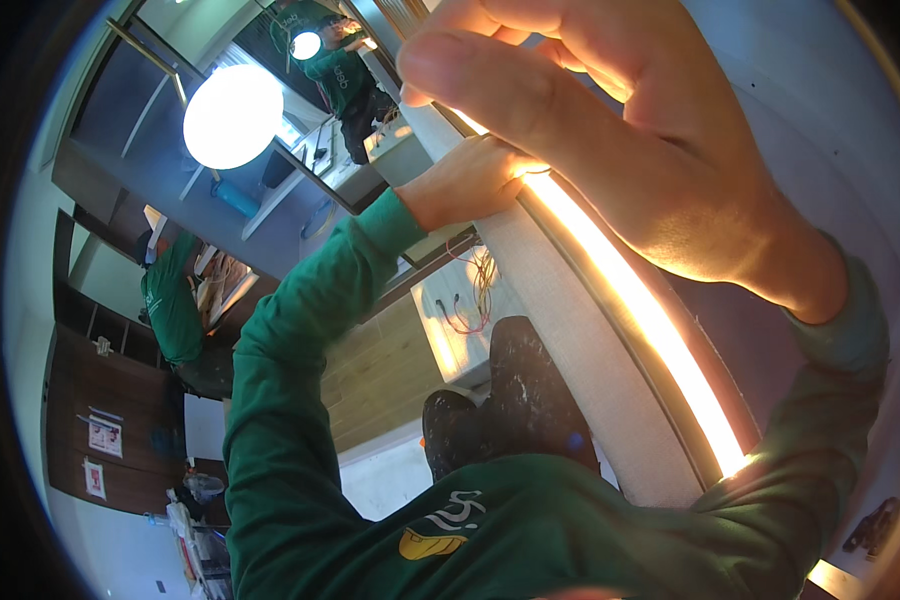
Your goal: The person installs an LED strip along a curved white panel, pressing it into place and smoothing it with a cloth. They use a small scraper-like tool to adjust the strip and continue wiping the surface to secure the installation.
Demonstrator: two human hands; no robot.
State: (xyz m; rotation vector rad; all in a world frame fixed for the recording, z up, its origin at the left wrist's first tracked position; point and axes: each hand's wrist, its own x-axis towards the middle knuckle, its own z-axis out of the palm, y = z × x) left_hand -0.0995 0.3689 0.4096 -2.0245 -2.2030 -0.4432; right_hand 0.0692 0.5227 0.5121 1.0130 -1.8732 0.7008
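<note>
A long glowing light strip (625,275) runs along the edge of a pale fabric-like panel (560,310). My left hand (470,180) is bent over that edge at the strip's far part, with its fingers closed against it and their tips lost in the glow. Close to the camera, my right hand (660,130) is raised over the strip. Its thumb is bent in against curled fingers, and the upper fingers are cut off by the frame. Whatever lies between them, if anything, stays hidden.
A bright globe lamp (233,117) hangs at upper left. Below sits a pale box (460,320) with coiled red wires (482,275). A person in green (175,300) works at left near dark cabinets (100,420). Another green figure (345,85), perhaps reflected, appears at the top.
</note>
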